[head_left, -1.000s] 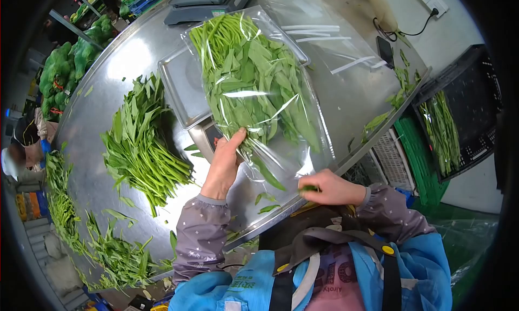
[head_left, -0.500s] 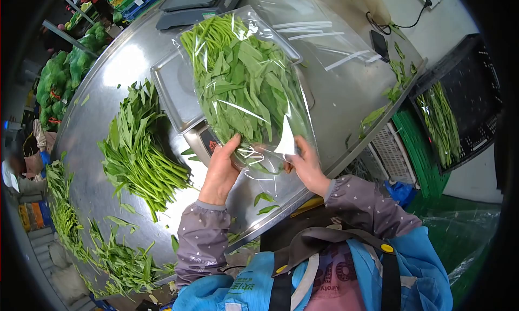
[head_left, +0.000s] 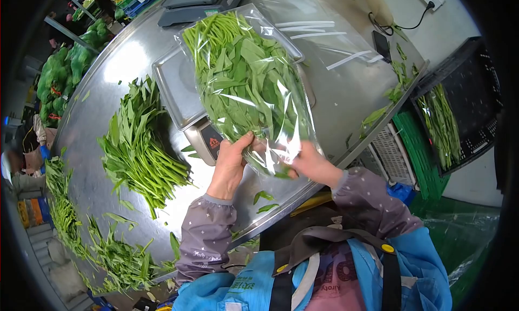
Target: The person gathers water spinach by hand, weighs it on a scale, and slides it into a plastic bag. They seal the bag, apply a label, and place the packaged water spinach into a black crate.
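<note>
A clear plastic bag full of leafy green stems lies over the metal tray of a weighing scale. My left hand grips the lower left of the bag, thumb on top. At its lower right my right hand is closed on the plastic, its fingers partly hidden by glare and the film. Left of the scale, a loose bunch of greens rests on the steel table.
Another scale stands at the back. Flat plastic bags and a phone lie to the right. Scattered greens line the near left edge. A black crate holds stems at the right; a co-worker is far left.
My left hand has moved slightly right along the bag's lower end, and my right hand a little right and down. The bag has shifted slightly right, uncovering more of the scale's front.
</note>
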Demonstrator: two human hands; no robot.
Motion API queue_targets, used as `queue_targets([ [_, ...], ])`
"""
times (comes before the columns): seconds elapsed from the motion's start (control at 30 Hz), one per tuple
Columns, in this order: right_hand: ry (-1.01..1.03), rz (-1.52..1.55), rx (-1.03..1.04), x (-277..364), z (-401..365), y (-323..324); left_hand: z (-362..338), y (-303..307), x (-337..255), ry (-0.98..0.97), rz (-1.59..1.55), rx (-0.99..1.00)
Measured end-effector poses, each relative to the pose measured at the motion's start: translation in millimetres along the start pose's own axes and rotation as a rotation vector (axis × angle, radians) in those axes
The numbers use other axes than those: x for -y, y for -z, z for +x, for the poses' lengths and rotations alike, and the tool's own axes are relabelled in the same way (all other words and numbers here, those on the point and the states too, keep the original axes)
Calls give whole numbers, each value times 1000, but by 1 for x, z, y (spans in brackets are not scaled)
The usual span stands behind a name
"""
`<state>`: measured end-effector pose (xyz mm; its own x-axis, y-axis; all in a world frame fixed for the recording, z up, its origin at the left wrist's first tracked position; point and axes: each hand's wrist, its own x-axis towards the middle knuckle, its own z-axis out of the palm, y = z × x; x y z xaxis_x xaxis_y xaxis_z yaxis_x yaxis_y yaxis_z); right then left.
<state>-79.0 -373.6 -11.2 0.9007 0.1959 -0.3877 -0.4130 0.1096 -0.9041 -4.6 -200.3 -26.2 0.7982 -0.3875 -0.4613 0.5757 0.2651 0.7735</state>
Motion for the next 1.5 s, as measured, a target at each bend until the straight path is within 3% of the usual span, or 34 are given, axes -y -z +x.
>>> queue_targets([
  [0.03, -21, -199, 182, 2, -9, 3, -1, -1, -1, 0, -21, -41],
  [0.07, -23, -200, 186, -2, -15, 6, -2, 0, -2, -1, -23, -45],
  [0.13, 340, -669, 395, -14, -24, 12, -5, 2, -5, 12, -18, 24],
  [0.2, 331, -665, 318, -12, -24, 10, -8, 4, -7, 48, -52, 62],
  [0.27, 98, -453, 33, 3, -22, -4, -11, 4, -6, 83, -84, 100],
  [0.4, 274, -487, -17, -8, -13, -26, -18, 1, -5, 108, -110, 87],
  [0.47, 299, -548, -7, -16, -8, -24, -19, 0, -4, 102, -123, 103],
  [0.53, 244, -652, 182, -6, -9, -24, -16, 3, 0, 96, -126, 71],
  [0.57, 211, -544, 290, -2, -11, -22, -15, 4, 2, 95, -126, 70],
  [0.6, 212, -545, 290, -2, -15, -22, -12, 5, 3, 59, -123, 49],
  [0.67, 377, -677, 548, -1, -30, -22, -10, 10, 6, 20, -121, 29],
  [0.73, 451, -964, 566, 11, -52, -18, -10, 17, 5, 103, -147, -21],
  [0.83, 594, -1152, 423, 3, -77, 16, -25, 21, -2, 106, -56, 39],
  [0.9, 739, -1548, 344, -23, -87, 46, -33, 28, 3, 117, 62, 114],
  [0.97, 641, -1637, 540, -56, -109, 82, -43, 31, 6, 166, 90, 114],
  [1.0, 599, -1492, 503, -69, -121, 101, -47, 31, 7, 212, 117, 118],
  [1.07, -52, -1538, 484, -80, -152, 128, -62, 28, 2, 255, 192, 136],
  [1.17, -181, -1567, 447, -70, -153, 138, -80, 54, -6, 340, 201, 344],
  [1.2, -338, -1617, 411, -46, -142, 129, -81, 63, -7, 344, 213, 350],
  [1.27, -215, -1680, 126, -31, -123, 139, -79, 76, -8, 209, 379, 296],
  [1.3, 31, -1591, -95, -26, -114, 142, -72, 80, -1, 15, 530, 96],
  [1.33, 272, -1478, -306, -19, -105, 141, -68, 74, 0, -238, 776, -147],
  [1.4, 548, -1378, -568, 8, -81, 117, -63, 45, -6, -845, 1286, -467],
  [1.43, 558, -1379, -571, 14, -68, 112, -57, 41, -5, -992, 1412, -409],
  [1.47, 712, -1483, -536, 18, -56, 109, -50, 37, -5, -1209, 1630, -384],
  [1.5, 869, -1584, -496, 21, -45, 106, -50, 30, -7, -1230, 1699, -239],
])
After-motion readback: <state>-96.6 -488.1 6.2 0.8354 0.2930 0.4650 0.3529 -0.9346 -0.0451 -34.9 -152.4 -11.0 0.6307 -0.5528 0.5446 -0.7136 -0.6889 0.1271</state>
